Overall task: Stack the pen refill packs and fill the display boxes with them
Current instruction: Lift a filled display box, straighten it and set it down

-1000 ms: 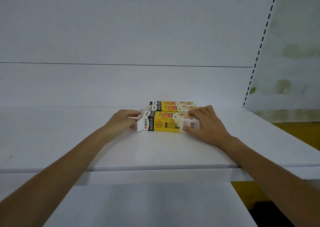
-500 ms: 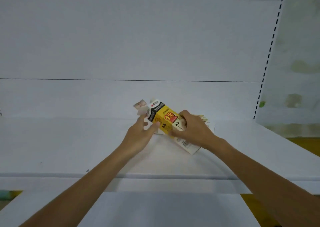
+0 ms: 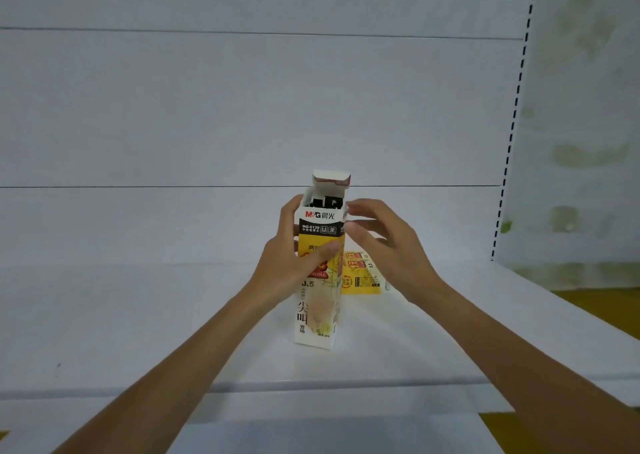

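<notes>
A yellow, white and black refill box [image 3: 317, 311] stands upright on the white shelf [image 3: 138, 315]. Its top flap [image 3: 331, 177] is open, and dark refill tips show inside. My left hand [image 3: 294, 263] grips the box's upper half, thumb across the front. My right hand [image 3: 384, 246] hovers just right of the open top with its fingers spread and loosely bent, holding nothing. Behind the upright box, another yellow box [image 3: 362, 275] lies flat on the shelf, partly hidden by my right hand.
The shelf's white back panel [image 3: 242, 107] rises behind the boxes. A slotted upright [image 3: 512, 124] marks the shelf's right end, with a stained wall [image 3: 585, 142] beyond it. Below the shelf's front edge a lower shelf [image 3: 311, 436] shows.
The front box went from lying flat under both hands to tilted, then upright in my left hand with its flap open. My right hand let go and moved beside the top.
</notes>
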Demonstrator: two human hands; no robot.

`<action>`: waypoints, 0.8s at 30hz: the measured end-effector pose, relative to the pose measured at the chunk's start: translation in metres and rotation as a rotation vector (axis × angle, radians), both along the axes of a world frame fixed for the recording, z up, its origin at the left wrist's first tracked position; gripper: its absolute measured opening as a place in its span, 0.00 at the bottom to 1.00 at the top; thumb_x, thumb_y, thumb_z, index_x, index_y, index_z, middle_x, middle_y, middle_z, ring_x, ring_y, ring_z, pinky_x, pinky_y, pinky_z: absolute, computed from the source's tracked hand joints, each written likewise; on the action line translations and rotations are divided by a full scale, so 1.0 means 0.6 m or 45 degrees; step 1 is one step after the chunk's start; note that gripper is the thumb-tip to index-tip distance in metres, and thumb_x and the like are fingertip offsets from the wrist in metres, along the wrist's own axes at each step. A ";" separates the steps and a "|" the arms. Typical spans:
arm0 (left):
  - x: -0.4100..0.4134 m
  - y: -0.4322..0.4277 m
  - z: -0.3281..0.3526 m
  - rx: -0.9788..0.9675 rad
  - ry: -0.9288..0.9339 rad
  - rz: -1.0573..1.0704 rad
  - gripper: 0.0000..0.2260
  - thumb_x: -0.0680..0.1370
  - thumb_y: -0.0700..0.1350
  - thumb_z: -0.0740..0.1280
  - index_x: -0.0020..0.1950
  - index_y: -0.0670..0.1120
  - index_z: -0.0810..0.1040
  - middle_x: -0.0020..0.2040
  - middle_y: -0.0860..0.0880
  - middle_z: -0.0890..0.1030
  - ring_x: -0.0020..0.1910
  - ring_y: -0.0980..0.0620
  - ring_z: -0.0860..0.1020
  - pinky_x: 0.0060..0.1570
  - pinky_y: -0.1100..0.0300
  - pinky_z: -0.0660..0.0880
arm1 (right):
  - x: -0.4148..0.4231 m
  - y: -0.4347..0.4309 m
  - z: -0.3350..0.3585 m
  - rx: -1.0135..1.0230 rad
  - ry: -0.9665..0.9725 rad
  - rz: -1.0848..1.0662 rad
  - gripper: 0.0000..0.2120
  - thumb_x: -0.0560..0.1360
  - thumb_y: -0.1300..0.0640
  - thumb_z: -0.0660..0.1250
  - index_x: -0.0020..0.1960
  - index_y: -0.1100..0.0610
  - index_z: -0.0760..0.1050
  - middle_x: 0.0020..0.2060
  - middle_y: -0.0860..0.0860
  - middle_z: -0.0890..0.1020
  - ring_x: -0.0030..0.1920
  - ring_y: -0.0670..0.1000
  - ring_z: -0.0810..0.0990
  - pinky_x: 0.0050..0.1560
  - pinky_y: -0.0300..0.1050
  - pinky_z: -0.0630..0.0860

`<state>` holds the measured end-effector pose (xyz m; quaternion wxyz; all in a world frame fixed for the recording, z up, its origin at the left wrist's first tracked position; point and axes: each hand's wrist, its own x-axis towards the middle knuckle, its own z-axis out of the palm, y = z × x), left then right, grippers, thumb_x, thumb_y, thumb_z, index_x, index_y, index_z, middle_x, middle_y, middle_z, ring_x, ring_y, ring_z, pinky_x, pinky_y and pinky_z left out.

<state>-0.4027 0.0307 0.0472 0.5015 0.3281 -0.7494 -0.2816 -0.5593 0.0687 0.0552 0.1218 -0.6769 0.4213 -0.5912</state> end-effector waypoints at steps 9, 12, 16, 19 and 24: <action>0.024 -0.014 0.023 -0.098 0.018 0.052 0.36 0.68 0.47 0.74 0.62 0.67 0.53 0.51 0.55 0.75 0.48 0.57 0.78 0.41 0.67 0.77 | 0.020 -0.033 0.068 0.132 0.042 0.098 0.05 0.75 0.52 0.66 0.50 0.51 0.75 0.51 0.49 0.79 0.48 0.48 0.82 0.41 0.46 0.82; 0.030 -0.019 0.015 -0.074 0.071 0.122 0.33 0.67 0.48 0.75 0.60 0.61 0.55 0.50 0.56 0.74 0.43 0.62 0.76 0.36 0.71 0.74 | 0.013 -0.049 0.066 0.275 -0.060 0.101 0.03 0.76 0.62 0.64 0.43 0.61 0.74 0.50 0.56 0.78 0.47 0.50 0.83 0.39 0.47 0.82; 0.020 -0.016 0.000 -0.034 0.104 0.118 0.30 0.67 0.49 0.75 0.57 0.56 0.56 0.52 0.56 0.74 0.44 0.63 0.76 0.36 0.69 0.76 | 0.006 -0.052 0.076 0.241 0.075 0.071 0.12 0.75 0.68 0.59 0.44 0.53 0.76 0.52 0.49 0.79 0.51 0.48 0.79 0.45 0.45 0.80; 0.002 -0.011 -0.008 -0.048 0.114 0.072 0.31 0.67 0.49 0.75 0.57 0.59 0.56 0.53 0.55 0.73 0.48 0.59 0.78 0.44 0.61 0.79 | 0.009 -0.055 0.109 0.359 0.144 0.089 0.09 0.77 0.57 0.60 0.45 0.55 0.79 0.50 0.46 0.80 0.53 0.47 0.77 0.48 0.46 0.79; -0.008 -0.011 -0.022 -0.033 0.255 0.041 0.33 0.63 0.55 0.74 0.58 0.66 0.55 0.53 0.54 0.75 0.49 0.57 0.79 0.42 0.62 0.79 | 0.014 -0.060 0.135 0.547 0.494 0.052 0.12 0.73 0.51 0.68 0.45 0.61 0.78 0.47 0.49 0.81 0.51 0.47 0.78 0.46 0.46 0.80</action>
